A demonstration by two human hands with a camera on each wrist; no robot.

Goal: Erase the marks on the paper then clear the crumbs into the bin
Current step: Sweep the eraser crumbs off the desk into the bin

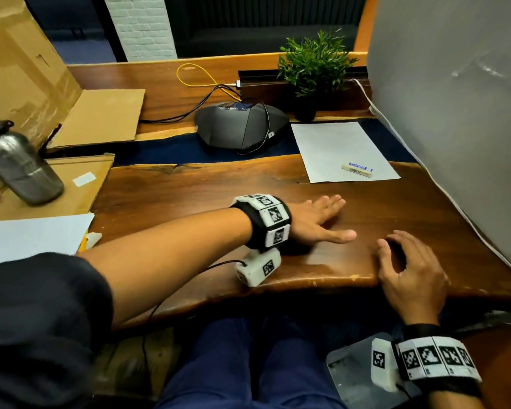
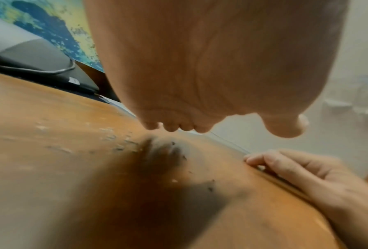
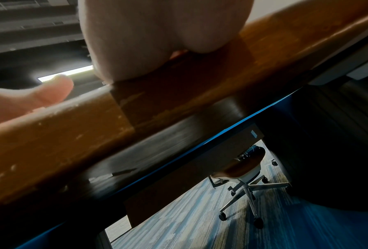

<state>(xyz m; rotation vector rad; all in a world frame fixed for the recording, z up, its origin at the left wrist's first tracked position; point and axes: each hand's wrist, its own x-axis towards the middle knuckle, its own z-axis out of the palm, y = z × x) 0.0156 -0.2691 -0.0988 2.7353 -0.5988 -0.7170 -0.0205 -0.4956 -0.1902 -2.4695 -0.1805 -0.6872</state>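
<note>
Head view: the left hand (image 1: 316, 221) reaches across the body onto the wooden desk (image 1: 189, 196), forearm stretched out low over the near edge, palm down, fingers straight and held together, thumb spread toward the right hand (image 1: 410, 270). The left hand holds nothing. The right hand sits at the desk's near edge with its wrist below the rim; its fingers are loosely curved and arched, tips touching the wood, and they hold nothing. The two hands are near each other but apart, with bare wood between the left thumb and the right fingertips.

In the left wrist view, dark eraser crumbs (image 2: 179, 156) lie scattered on the wood under and just ahead of the left palm, between it and the right hand's fingertips (image 2: 255, 159). The picture is blurred, so I cannot tell whether the left fingers touch the surface.

The white sheet of paper (image 1: 337, 146) lies farther back on the right part of the desk, well apart from both hands, and looks blank from here. A white eraser (image 1: 357, 169) in a printed sleeve rests on the sheet's near right corner.

A grey plastic-lined bin (image 1: 351, 367) stands below the desk edge, just beside the right wrist and next to the person's blue-trousered legs.

Behind the desk strip are a black conference phone (image 1: 239, 128) and a small potted plant (image 1: 313, 69).
</note>
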